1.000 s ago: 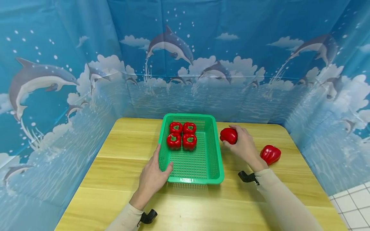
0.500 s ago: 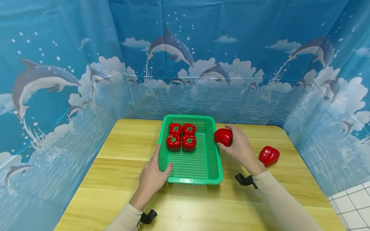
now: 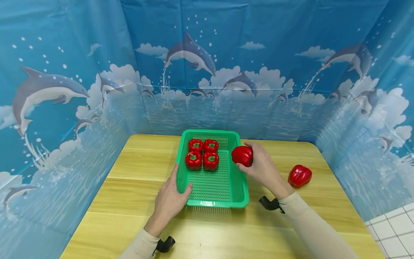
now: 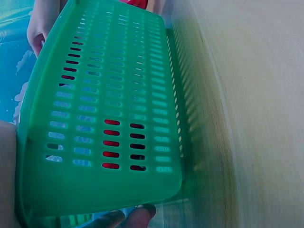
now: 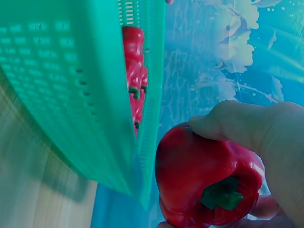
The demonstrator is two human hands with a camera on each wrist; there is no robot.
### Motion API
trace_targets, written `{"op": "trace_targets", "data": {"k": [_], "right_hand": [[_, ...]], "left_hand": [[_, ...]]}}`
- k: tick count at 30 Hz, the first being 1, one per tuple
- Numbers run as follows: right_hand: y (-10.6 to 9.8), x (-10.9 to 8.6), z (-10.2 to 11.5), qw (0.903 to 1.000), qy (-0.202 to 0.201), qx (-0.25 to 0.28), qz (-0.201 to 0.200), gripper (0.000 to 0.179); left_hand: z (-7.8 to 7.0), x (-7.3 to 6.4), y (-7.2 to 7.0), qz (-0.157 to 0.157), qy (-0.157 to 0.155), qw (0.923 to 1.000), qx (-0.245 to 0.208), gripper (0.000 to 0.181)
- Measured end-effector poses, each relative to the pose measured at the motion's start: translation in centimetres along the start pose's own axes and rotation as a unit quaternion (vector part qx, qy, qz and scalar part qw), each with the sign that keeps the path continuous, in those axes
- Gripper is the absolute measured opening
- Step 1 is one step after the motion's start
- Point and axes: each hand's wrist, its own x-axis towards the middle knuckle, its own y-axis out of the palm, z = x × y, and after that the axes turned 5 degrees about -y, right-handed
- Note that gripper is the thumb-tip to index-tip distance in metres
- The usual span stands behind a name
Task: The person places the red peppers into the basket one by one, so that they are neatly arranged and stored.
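Note:
A green plastic basket (image 3: pixel 213 185) holds several red bell peppers (image 3: pixel 211 161) in two rows at its far left, stems up. My left hand (image 3: pixel 169 198) grips the basket's near left corner, with the thumb by the near rim and the fingers along the left side. In the left wrist view its fingertips (image 4: pixel 137 216) show against the basket wall (image 4: pixel 95 185). Over the basket's right rim, my right hand (image 3: pixel 260 167) holds another red bell pepper (image 3: pixel 242 156), tilted on its side. The right wrist view shows the thumb on top of this pepper (image 5: pixel 190 166) and its green stem.
One more red bell pepper (image 3: pixel 300 176) lies on the wooden table (image 3: pixel 136 172), right of the right forearm. A blue dolphin-print curtain (image 3: pixel 207 104) stands behind the table and along both sides. White tiles (image 3: pixel 394 226) show at the lower right.
My right hand has carried its bell pepper leftward, from beside the basket to over its right rim. The left hand has kept its place on the basket.

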Motion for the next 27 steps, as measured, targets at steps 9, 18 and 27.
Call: {"op": "trace_targets", "data": {"k": [9, 18, 27], "right_hand": [[1.0, 0.4, 1.4, 0.9996, -0.018, 0.009, 0.018, 0.076], [2.0, 0.8, 2.5, 0.9983, -0.029, 0.012, 0.048, 0.075], [3.1, 1.8, 3.8, 0.9947, -0.046, 0.018, 0.091, 0.080]], "left_hand": [[0.3, 0.0, 0.1, -0.001, 0.000, 1.0000, 0.002, 0.100], [0.2, 0.0, 0.0, 0.009, 0.002, 0.9999, -0.009, 0.102], [0.3, 0.0, -0.2, 0.018, 0.001, 0.9998, -0.012, 0.105]]}}
